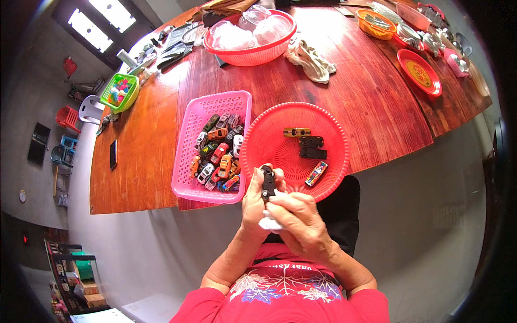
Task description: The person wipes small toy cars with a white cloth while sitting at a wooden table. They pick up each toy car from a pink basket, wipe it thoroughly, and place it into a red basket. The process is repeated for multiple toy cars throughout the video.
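Note:
In my left hand [252,203], close to my chest at the table's front edge, is a toy car [268,182] with its black underside facing up. My right hand [302,222] pinches a crumpled white cloth or tissue [271,222] against the lower end of the car. Just beyond my hands, a round red basket [265,137] holds a gold toy car [297,132], black toy car undersides [312,147] and a multicoloured toy car [316,174]. To its left, a pink rectangular basket [183,148] contains many small toy cars [219,153].
Farther back stands a red basket [250,56] of clear plastic items, beside a pale cloth [312,60]. A green basket [129,99] of colourful pieces and a phone [113,154] lie left. A red plate [431,81] and an orange basket [377,32] are far right.

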`<state>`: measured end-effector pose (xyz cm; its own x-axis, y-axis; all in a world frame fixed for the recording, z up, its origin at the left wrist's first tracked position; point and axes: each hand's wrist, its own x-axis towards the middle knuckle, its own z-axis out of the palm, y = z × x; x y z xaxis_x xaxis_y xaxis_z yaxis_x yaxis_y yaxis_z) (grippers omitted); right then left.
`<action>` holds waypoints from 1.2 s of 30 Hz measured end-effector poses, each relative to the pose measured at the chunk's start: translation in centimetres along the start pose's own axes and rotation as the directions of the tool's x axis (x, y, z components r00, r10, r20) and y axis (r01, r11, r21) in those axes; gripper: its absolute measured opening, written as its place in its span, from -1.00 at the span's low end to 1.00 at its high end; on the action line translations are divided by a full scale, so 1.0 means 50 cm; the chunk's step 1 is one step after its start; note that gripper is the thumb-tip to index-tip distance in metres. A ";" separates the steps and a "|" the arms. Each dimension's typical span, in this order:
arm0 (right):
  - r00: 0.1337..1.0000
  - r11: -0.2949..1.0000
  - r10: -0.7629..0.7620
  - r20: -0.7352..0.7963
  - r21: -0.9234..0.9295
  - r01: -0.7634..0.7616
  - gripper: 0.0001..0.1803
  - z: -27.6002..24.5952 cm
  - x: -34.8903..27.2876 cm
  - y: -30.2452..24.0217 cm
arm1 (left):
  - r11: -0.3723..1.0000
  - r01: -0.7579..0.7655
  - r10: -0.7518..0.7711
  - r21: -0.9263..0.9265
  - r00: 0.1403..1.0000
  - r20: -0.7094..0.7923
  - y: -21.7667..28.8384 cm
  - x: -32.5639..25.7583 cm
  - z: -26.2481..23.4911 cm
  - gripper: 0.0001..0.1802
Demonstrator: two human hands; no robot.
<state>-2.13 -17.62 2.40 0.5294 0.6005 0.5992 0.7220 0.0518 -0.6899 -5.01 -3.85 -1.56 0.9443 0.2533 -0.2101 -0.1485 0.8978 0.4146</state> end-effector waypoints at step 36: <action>0.955 0.989 0.113 -0.275 -0.062 -0.135 -0.39 0.049 0.006 0.036 | 0.998 -0.054 0.053 0.023 0.998 0.028 -0.014 -0.019 0.022 -0.61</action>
<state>-1.73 -15.38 0.34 0.7097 0.3596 0.6058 0.6702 -0.0793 -0.7380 -5.50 -5.09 -0.67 0.9429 0.2903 -0.1632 -0.1921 0.8744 0.4455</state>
